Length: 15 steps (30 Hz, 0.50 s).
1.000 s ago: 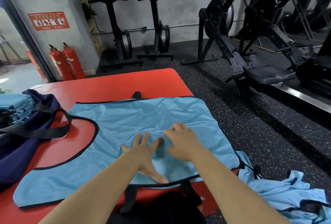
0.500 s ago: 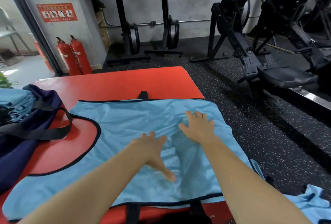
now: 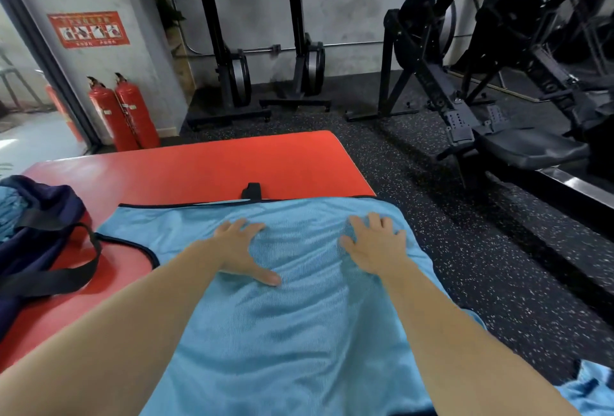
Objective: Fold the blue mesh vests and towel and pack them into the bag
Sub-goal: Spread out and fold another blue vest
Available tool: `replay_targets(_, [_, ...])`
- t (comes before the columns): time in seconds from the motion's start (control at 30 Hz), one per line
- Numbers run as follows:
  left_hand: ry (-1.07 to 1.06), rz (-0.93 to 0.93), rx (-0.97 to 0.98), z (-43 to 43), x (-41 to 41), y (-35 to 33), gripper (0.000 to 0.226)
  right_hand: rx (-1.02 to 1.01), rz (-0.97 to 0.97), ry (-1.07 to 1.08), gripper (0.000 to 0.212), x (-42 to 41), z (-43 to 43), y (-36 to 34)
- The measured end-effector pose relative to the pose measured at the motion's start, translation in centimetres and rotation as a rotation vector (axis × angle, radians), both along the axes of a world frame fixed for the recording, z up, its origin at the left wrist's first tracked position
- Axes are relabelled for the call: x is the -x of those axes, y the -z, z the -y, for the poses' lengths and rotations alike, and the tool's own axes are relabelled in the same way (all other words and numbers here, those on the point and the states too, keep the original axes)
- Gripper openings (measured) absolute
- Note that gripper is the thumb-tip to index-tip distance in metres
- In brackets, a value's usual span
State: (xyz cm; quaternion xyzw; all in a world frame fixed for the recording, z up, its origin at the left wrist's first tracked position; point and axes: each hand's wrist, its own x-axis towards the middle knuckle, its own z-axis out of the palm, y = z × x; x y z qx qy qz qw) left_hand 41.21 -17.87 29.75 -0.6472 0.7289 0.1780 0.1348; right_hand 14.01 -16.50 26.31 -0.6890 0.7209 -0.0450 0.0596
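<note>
On the red tabletop (image 3: 206,163) your blue mesh vest (image 3: 299,342) lies spread flat. Your left hand (image 3: 241,251) and right hand (image 3: 373,244) press on it apart, fingers splayed, gripping nothing. At left sits the navy bag (image 3: 36,226), touching the vest's edge.

Light blue mesh vest (image 3: 299,332) with black trim, red table (image 3: 212,163), seemingly navy bag (image 3: 36,236).

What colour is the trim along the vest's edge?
Black trim on the light blue vest; head view.
</note>
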Motion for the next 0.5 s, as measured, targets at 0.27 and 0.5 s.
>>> replay_targets(0.27, [-0.038,0.043,0.315,6.4,-1.4,-1.2,0.069,0.269,-0.081,0.044,0.031,1.2,5.1,-1.4])
replay_targets(0.5, [0.002,0.043,0.337,10.0,-0.5,-1.1,0.04,0.117,-0.119,0.002,0.031,2.0,9.2,-2.3])
